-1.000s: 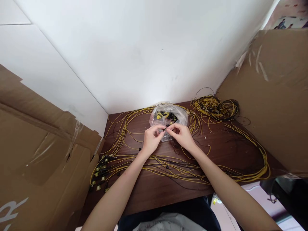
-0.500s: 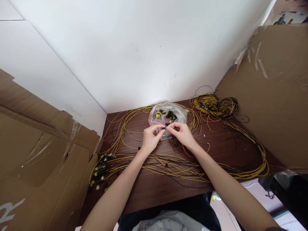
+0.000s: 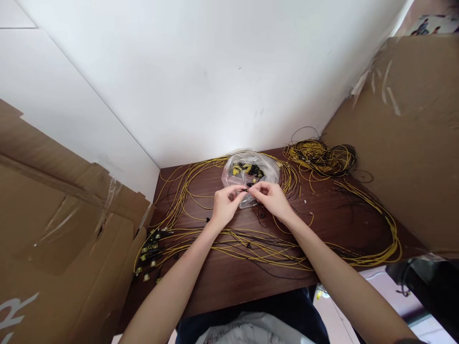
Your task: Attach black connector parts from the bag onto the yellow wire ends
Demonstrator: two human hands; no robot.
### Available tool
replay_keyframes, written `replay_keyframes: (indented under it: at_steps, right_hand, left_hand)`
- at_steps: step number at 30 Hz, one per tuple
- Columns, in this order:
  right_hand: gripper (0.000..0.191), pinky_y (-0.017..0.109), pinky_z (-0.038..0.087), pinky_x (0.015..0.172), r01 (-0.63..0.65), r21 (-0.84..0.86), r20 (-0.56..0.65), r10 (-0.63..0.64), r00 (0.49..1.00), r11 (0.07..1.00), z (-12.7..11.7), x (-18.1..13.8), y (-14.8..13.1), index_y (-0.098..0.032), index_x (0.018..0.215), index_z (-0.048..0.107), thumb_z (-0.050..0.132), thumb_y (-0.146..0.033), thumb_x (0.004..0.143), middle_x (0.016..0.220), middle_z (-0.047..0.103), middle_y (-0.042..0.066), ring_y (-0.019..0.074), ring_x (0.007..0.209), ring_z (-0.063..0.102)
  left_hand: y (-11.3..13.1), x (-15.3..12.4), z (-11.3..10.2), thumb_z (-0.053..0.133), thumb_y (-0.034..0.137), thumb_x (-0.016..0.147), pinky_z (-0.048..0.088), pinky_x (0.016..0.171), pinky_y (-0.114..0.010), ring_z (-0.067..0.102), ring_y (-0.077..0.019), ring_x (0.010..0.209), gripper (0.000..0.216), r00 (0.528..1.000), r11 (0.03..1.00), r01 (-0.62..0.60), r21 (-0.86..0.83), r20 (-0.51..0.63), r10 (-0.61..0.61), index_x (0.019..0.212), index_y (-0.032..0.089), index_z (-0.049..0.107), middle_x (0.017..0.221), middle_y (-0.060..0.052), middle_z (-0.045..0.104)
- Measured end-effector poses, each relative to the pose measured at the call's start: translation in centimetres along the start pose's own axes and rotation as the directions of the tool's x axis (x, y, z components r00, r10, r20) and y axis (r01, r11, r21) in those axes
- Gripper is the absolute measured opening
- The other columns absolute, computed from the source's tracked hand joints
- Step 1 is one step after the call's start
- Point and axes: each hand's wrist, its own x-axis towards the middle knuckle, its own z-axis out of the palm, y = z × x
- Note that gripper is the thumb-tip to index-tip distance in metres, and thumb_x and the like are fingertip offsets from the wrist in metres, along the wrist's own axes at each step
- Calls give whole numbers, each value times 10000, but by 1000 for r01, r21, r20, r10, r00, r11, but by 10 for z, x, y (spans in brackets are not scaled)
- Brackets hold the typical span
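Note:
My left hand (image 3: 225, 204) and my right hand (image 3: 269, 197) meet fingertip to fingertip over the front of a clear plastic bag (image 3: 229, 177). Each is closed in a pinch. Between them is a small black piece (image 3: 245, 190), mostly covered by the fingers, so its kind does not show. Inside the open bag lie several black and yellow connector-like parts (image 3: 255, 170). Thin black wire (image 3: 262, 220) curls on the table just below my right hand. Yellow and black wires (image 3: 236, 239) run across the table under my forearms.
Wire ends with black and pale yellow connectors (image 3: 152, 248) lie at the left of the brown table (image 3: 229, 282). A tangled wire bundle (image 3: 319, 157) sits at the back right. Cardboard sheets (image 3: 401, 143) flank the right side, more cardboard (image 3: 64, 229) the left. A white wall (image 3: 215, 86) stands behind.
Both hands keep the same pinch at nearly the same place over the bag. The whole view has shifted very slightly; nothing else visibly differs.

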Motion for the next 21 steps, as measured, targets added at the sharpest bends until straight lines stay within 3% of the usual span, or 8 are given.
replay_keyframes:
  at_steps: [6,16,21]
  right_hand:
    - [289,246,352,518,15,-55,-8,-15,1000,998,-1,-1,-1,-147,681,628,590,-426,744,584,570,4,115,525,460]
    - [306,230,339,466,-73,46,-19,74,997,996,-1,-1,-2,-141,626,604,612,-432,720,535,543,-1,91,466,431]
    - [283,235,345,482,-50,8,-32,50,998,999,0,0,2,-140,639,605,613,-411,722,552,542,1,98,486,439]
  left_hand:
    - [0,0,0,625,261,763,375,551,-210,469,-94,541,188,1000,1000,5,-5,-4,-5,888,150,710,791,-40,693]
    - [0,0,-1,631,261,753,343,526,-206,422,-87,511,192,1000,1000,12,-17,-3,-12,889,151,712,648,-11,621]
    - [1,-1,-1,629,251,749,315,502,-205,383,-82,490,187,1000,999,10,-34,-3,-10,884,152,711,576,9,556]
